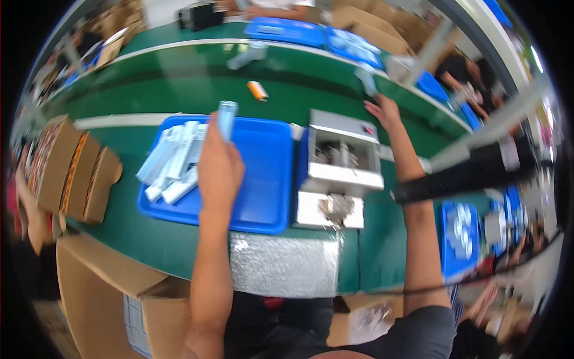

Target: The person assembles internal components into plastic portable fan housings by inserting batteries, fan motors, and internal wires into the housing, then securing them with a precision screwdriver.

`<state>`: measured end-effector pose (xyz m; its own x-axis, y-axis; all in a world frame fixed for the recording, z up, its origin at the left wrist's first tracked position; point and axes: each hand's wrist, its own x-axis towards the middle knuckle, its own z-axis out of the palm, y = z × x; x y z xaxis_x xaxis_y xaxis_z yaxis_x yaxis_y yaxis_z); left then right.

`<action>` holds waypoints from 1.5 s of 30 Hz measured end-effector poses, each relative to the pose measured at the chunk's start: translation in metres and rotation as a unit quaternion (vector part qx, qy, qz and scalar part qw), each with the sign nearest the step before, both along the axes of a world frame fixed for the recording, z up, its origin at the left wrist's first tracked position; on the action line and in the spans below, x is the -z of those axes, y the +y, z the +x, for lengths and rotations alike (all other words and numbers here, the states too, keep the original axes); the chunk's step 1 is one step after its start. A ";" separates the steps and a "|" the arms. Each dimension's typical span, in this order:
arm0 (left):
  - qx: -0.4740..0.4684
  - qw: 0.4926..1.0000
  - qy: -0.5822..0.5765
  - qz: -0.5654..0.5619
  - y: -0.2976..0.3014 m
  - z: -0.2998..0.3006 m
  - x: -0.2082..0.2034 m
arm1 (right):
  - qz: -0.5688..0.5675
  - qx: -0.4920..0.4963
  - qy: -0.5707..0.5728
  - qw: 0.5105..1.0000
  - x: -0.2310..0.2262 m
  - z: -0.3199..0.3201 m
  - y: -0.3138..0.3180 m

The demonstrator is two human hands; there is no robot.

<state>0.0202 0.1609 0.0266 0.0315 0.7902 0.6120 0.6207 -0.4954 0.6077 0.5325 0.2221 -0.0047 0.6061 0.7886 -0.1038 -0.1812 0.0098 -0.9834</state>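
My left hand is closed around a slim light-blue box, whose upper end sticks out above the fingers. It is over a blue tray, where several similar pale-blue boxes lie heaped on the left side. My right hand reaches far forward over the green conveyor belt, its fingers apart. Just beyond it is a blurred light-blue packet; whether the fingertips touch it, I cannot make out.
Right of the tray stands a metal dispenser, with bubble wrap below. A black padded arm crosses near my right forearm. An orange-and-white box and a clear packet are on the belt. Cartons stand left.
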 end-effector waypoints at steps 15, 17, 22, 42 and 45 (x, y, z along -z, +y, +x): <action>0.280 0.736 -0.593 -0.170 0.025 -0.043 -0.042 | -0.142 0.206 -0.605 0.756 -0.106 -0.061 -0.464; 0.355 0.651 -0.639 -0.204 0.006 -0.044 -0.046 | -0.432 0.252 -0.648 0.575 -0.092 -0.048 -0.495; 0.498 0.553 -0.589 -0.315 -0.015 -0.060 -0.002 | -0.379 0.211 -0.683 0.587 -0.033 0.012 -0.531; 0.294 0.755 -0.469 -0.352 -0.179 -0.010 -0.004 | 0.293 -0.226 -0.462 0.806 -0.108 -0.319 -0.443; 0.276 0.769 -0.472 -0.331 -0.184 -0.007 -0.002 | 0.158 -0.239 -0.578 0.764 -0.090 -0.348 -0.390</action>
<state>0.0129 -0.0229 0.0288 0.2630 0.9641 0.0366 -0.4454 0.0877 0.8910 0.1841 -0.1675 0.0853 -0.2158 0.8237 0.5244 0.7495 0.4840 -0.4518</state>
